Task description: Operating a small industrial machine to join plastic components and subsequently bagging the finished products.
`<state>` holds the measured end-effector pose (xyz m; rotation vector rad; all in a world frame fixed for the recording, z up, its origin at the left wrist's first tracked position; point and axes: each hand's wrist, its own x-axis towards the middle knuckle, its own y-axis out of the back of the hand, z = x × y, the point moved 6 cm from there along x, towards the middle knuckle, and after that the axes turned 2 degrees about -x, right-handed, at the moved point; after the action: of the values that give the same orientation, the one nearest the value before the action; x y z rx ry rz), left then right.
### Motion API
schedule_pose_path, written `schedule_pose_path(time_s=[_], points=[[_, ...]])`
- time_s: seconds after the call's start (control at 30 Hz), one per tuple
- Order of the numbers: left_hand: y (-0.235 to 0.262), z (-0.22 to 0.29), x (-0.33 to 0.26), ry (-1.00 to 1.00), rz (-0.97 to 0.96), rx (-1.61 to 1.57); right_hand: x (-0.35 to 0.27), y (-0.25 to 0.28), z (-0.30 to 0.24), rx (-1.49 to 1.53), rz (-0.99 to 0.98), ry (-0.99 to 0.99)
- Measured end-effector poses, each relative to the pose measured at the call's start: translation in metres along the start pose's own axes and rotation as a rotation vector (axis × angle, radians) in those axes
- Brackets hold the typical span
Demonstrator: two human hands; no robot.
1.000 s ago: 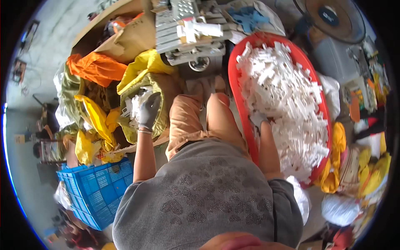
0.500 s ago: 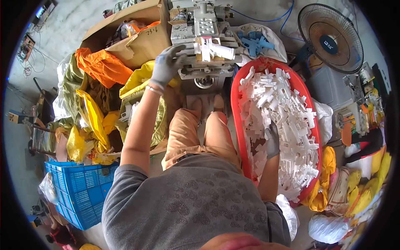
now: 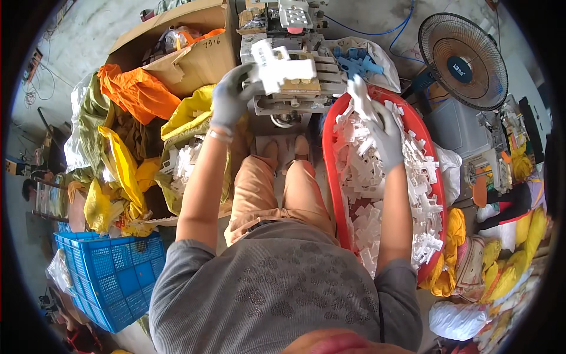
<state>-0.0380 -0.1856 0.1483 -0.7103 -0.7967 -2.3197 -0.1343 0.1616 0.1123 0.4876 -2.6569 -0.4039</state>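
My gloved left hand [image 3: 232, 97] is closed at the fingers on a white plastic part [image 3: 282, 69] with a barrel-like branch. The part is in front of the metal machine [image 3: 293, 106], over its bed; whether it still touches the bed I cannot tell. Above it is the machine's head [image 3: 294, 15], a drilled metal plate with a pinkish pad beneath. Over the far end of the red tub [image 3: 331, 171], my gloved right hand [image 3: 386, 138] grips another white plastic part [image 3: 363, 101], blurred by motion. Heaped white parts [image 3: 421, 183] fill much of the tub.
Left of the machine stand a cardboard box [image 3: 177, 74] and an open yellow-green sack [image 3: 191, 124] with white parts inside. A blue crate [image 3: 112, 277] is lower left. Behind the tub are a white sack [image 3: 386, 74] of blue parts and a fan [image 3: 463, 62].
My left hand has taken hold of the white part at the machine. My right hand has come up and forward out of the heap with another part. The machine's head has moved up, away from the bed.
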Motion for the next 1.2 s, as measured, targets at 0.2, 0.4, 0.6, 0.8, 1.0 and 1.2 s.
schedule_pose_path(time_s=[0.2, 0.4, 0.6, 0.8, 1.0, 1.2], points=[[0.095, -0.064, -0.106, 0.406, 0.248, 0.102, 0.073, -0.077, -0.055, -0.279, -0.124, 0.397], [0.154, -0.098, -0.189, 0.607, 0.313, 0.247, 0.097, -0.104, -0.047, -0.531, -0.327, 0.448], [0.15, -0.165, -0.229, 0.683, 0.22, 0.327, 0.076, -0.074, -0.026, -0.346, -0.243, 0.419], [0.134, -0.181, -0.262, 0.718, -0.016, 0.219, -0.055, -0.01, 0.112, -0.393, -0.319, -0.415], [0.087, -0.184, -0.267, 0.77, -0.205, 0.133, -0.251, -0.018, 0.257, -0.709, -0.897, -0.607], [0.046, -0.151, -0.247, 0.668, -0.323, 0.124, -0.252, -0.026, 0.229, -0.695, -0.71, -0.979]])
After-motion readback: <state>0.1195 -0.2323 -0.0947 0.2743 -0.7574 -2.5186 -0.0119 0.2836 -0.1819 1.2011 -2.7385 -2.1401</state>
